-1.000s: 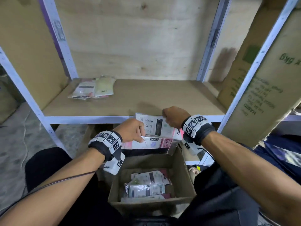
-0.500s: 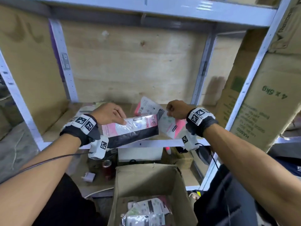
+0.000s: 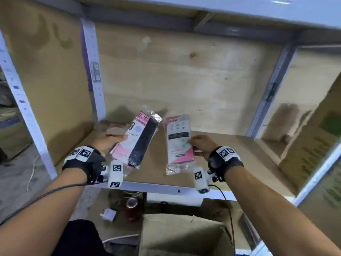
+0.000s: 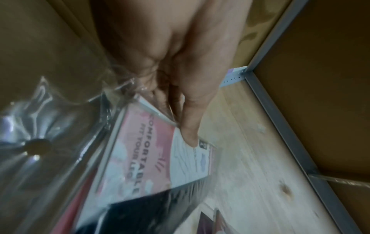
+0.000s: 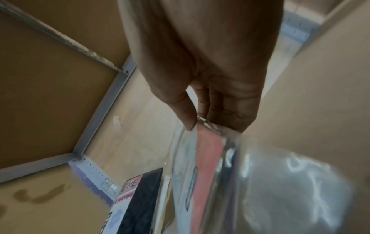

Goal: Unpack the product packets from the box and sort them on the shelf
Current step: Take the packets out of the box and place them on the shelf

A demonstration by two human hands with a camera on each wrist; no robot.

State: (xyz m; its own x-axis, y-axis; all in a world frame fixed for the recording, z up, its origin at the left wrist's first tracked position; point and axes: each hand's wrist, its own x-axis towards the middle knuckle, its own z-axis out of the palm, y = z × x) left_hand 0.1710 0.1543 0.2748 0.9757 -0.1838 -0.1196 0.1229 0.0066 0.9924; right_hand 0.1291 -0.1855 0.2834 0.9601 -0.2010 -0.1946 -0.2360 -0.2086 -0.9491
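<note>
My left hand (image 3: 108, 143) grips a pink, white and black product packet (image 3: 137, 139) by its left edge and holds it upright above the wooden shelf (image 3: 239, 152). In the left wrist view the thumb (image 4: 190, 126) presses on that packet (image 4: 144, 158). My right hand (image 3: 201, 146) pinches a second packet (image 3: 178, 141), pink and white with its printed back facing me, by its right edge. The right wrist view shows thumb and fingers (image 5: 190, 117) pinching this packet (image 5: 202, 166). The cardboard box (image 3: 184, 235) stands open below the shelf; its contents are hidden.
Earlier packets (image 3: 114, 126) lie at the shelf's back left, partly behind my left hand. Grey metal uprights (image 3: 92, 71) and plywood walls bound the shelf bay. A large printed carton (image 3: 313, 145) stands on the right. Small items and a jar (image 3: 132, 204) sit under the shelf.
Both hands have lifted their packets out of the box up to shelf height and moved them apart. The packets have turned from lying sideways to standing upright.
</note>
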